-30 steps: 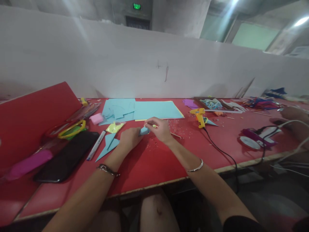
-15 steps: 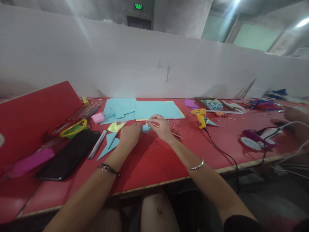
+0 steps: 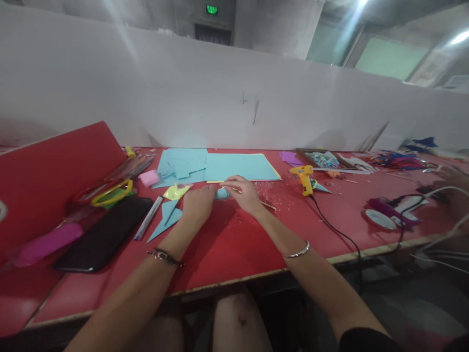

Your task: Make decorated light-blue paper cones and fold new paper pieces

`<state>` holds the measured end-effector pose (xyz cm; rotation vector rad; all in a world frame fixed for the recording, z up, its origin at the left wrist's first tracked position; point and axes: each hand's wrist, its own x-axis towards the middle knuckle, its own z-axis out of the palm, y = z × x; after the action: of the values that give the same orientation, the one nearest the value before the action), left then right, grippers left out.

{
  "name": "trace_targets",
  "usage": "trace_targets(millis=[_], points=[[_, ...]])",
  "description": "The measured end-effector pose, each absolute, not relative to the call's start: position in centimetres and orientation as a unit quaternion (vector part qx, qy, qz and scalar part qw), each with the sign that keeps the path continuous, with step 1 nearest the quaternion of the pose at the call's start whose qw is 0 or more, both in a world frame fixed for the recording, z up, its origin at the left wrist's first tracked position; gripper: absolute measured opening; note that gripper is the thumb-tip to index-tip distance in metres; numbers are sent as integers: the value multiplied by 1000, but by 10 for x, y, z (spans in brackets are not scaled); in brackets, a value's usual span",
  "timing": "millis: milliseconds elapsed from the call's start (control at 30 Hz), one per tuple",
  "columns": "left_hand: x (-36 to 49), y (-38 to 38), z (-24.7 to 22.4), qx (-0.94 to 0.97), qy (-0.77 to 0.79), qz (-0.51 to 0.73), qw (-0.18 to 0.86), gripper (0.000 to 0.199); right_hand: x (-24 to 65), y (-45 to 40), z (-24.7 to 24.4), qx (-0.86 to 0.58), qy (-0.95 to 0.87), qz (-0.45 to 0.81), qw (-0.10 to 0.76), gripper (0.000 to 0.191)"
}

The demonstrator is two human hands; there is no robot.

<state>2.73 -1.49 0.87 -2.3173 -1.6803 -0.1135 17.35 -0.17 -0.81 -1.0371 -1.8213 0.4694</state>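
Left hand [image 3: 198,203]: is gripping one end of the blue piece [image 3: 222,194], fingers curling around it.
Right hand [image 3: 245,193]: is bringing thumb and fingertips together at the other end; whether they are pinching something small is too blurred to tell.
Blue piece: is sitting between the two hands, low over the red counter [image 3: 234,249]; whether it is touching the surface cannot be told.
Stick [image 3: 268,205]: is lying near the right wrist, pink crumbs scattering around it.
Blue sheets [image 3: 238,166]: are lying flat beyond the hands.
Left side: yellow packet [image 3: 176,191], blue scraps [image 3: 164,226], marker [image 3: 148,218] and phone [image 3: 106,234] are lying near the left forearm.
Right side: the glue gun [image 3: 304,178] is resting well apart from the hands, a blue cone [image 3: 322,187] lying just beside it.
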Motion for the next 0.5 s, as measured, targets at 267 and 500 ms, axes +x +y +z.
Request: trace_targets(millis=[267,500], points=[[27,-16,10,-801,-584,-38,128,29,173,-1,-8,-397,-758,194,480,28],[28,-18,16,-793,-602,-28,94,29,173,-2,-6,-390,-762,179,485,29]])
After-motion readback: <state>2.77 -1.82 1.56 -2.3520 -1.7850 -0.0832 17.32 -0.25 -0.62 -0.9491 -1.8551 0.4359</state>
